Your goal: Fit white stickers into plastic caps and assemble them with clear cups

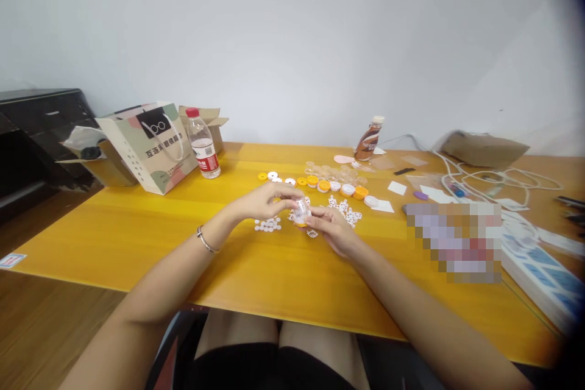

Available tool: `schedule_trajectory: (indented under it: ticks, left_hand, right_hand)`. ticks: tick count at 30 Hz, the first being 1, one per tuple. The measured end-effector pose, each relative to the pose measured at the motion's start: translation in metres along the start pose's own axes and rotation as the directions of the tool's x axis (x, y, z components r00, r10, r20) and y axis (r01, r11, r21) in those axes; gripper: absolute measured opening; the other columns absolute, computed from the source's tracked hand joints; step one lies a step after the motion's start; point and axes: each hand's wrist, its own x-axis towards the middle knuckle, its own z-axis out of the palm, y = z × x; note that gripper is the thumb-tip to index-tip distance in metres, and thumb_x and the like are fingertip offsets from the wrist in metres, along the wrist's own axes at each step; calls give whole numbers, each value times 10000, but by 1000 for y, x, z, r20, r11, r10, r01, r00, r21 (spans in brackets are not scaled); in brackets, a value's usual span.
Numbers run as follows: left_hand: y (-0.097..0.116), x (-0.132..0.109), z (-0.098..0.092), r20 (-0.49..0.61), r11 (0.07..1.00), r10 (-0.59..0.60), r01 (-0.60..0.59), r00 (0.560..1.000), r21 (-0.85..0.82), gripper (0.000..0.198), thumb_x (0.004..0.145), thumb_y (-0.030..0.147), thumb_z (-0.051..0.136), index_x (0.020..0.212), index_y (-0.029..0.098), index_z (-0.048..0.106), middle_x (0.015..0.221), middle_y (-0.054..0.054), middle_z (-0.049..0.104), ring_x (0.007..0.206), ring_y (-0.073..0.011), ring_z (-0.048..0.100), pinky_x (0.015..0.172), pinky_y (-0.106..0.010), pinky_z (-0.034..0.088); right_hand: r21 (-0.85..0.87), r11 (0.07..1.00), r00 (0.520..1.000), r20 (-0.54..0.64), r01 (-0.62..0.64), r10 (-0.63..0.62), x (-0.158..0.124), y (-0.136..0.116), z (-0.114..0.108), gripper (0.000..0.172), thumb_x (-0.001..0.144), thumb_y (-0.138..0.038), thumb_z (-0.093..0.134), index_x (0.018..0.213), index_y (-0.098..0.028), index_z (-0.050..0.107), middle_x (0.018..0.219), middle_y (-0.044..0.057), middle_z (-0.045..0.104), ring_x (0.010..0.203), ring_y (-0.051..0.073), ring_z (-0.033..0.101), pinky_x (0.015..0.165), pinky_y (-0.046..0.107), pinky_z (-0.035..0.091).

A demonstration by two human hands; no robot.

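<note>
My left hand [269,200] pinched the top of a small clear container [300,213] with an orange base while my right hand [336,229] grasped its lower right side, each grip clamped on it. I held it over the desk [274,283] near white cut-out pieces [346,214], with small white discs [268,225] leftward and orange-and-white lids [324,186] beyond.
</note>
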Motion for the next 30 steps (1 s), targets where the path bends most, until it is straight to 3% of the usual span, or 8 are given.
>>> schedule_trajectory:
  ticks: [3, 7, 12, 16, 19, 24, 30]
  left_hand:
    - [7, -1, -1, 43, 996, 26, -23, 999, -87, 242, 825, 299, 462, 942, 171, 631, 864, -57, 622, 794, -152, 530, 740, -259, 414]
    - [11, -2, -1, 45, 993, 68, -63, 997, -101, 249, 831, 283, 468, 1013, 196, 614, 914, -60, 607, 850, -153, 521, 794, -267, 408]
    - [0, 1, 1, -66, 1000, 3, -5, 998, -29, 308, 873, 343, 382, 1021, 182, 599, 925, -53, 576, 836, -132, 519, 767, -238, 408]
    - [-12, 5, 7, -202, 993, -88, 102, 975, 64, 398, 884, 409, 315, 858, 141, 608, 761, -27, 560, 702, -115, 503, 661, -227, 392]
    - [-18, 7, 14, -194, 987, -112, 133, 975, 96, 406, 877, 429, 319, 808, 134, 589, 699, -10, 543, 646, -105, 484, 611, -220, 370]
    - [-19, 6, 22, -144, 988, -115, 128, 983, 85, 346, 835, 458, 409, 881, 149, 558, 685, 7, 540, 599, -91, 451, 549, -200, 336]
    - [-25, 7, 25, -246, 976, -130, 168, 961, 141, 302, 828, 443, 423, 835, 158, 523, 614, 36, 481, 541, -81, 408, 513, -196, 298]
  right_hand:
    - [185, 981, 994, 103, -56, 37, -4, 1, 1, 345, 617, -469, 659, 747, -151, 675, 722, 67, 650, 641, 157, 562, 626, 284, 448]
    - [260, 961, 986, 159, -94, 54, -5, 3, 0, 390, 605, -511, 654, 766, -157, 664, 711, 72, 642, 621, 154, 556, 612, 283, 453]
    - [92, 996, 999, 40, -8, 4, 3, 5, -2, 301, 671, -407, 647, 866, -177, 656, 849, 54, 666, 746, 156, 589, 719, 287, 454]
    - [-92, 996, 995, -101, 2, -11, 11, 11, 0, 403, 643, -345, 681, 1010, -193, 614, 973, 48, 658, 863, 180, 595, 809, 328, 444]
    - [-116, 993, 991, -135, 7, -22, 12, 13, 1, 394, 648, -321, 678, 1013, -194, 601, 1019, 51, 648, 882, 174, 600, 851, 339, 436]
    - [-24, 1000, 995, -94, 19, -21, 11, 13, -1, 307, 674, -303, 664, 950, -202, 576, 985, 35, 653, 881, 153, 606, 863, 339, 442]
    - [-106, 991, 976, -195, 81, -100, 14, 20, -2, 313, 697, -305, 640, 985, -206, 570, 962, 34, 638, 882, 165, 587, 822, 316, 447]
